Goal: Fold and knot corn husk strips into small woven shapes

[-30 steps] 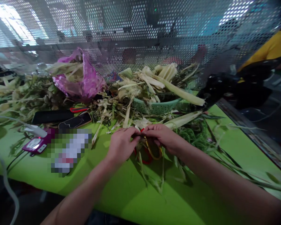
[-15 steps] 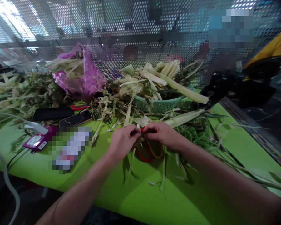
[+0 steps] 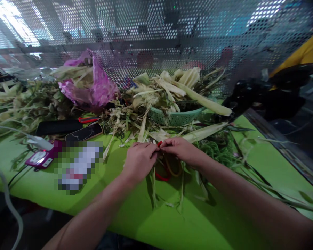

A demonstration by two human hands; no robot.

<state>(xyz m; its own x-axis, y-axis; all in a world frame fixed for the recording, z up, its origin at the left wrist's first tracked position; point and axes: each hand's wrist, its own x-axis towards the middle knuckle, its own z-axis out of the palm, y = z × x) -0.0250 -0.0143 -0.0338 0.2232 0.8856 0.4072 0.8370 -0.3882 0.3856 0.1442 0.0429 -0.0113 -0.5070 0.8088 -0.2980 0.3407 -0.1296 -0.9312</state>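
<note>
My left hand (image 3: pixel 139 160) and my right hand (image 3: pixel 179 149) meet over the green table (image 3: pixel 146 222), fingertips pinched together on thin pale leaf strips (image 3: pixel 153 187) that hang down from them. Under the hands lie scissors with red and yellow handles (image 3: pixel 167 170), partly hidden. Just behind the hands is a long pale green stalk (image 3: pixel 206 131) on the table.
A green basket (image 3: pixel 177 117) heaped with stalks stands behind. A purple plastic bag (image 3: pixel 94 86) with leaves is back left, dry leaves piled further left. Phones (image 3: pixel 85 133), a magenta device (image 3: pixel 40 158) with a white cable lie left. Perforated metal screen at the back; a person in yellow at far right.
Both hands have stayed pinched together over the scissors, shifting only slightly; the hanging leaf strips have swung a little beneath them.
</note>
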